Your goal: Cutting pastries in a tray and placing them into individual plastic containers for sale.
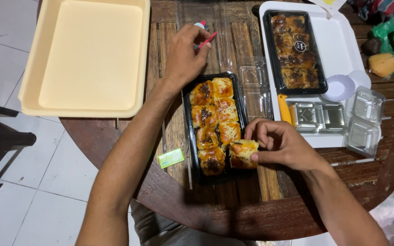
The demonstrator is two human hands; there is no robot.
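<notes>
From the head view, the right hand (281, 143) has its grip closed on one cheese-topped bun (243, 154), fingers curled over the top and thumb under its side, at the near right corner of a black tray (189, 136) that sits in the middle of the round wooden desk (233, 214). Seven more buns (215, 118) stay in that tray in two rows, some with shredded cheese and some with dark chocolate topping, so eight are counted in all with the held one. The left hand (185, 54) rests at the far end of the same tray, its fingers bent around a red and white pen-like tool (202, 34); how tight that grip is cannot be told. One cream plastic tub (87, 57), empty, lies to the left and overhangs the desk edge. One small green packet (171, 158) lies left of the tray. To the right, one white tray (343, 45) carries a second black tray of buns (295, 50), two white paper cups (338, 87) and several clear plastic boxes (363, 120). One clear lid (251, 86) lies between the two black trays.
</notes>
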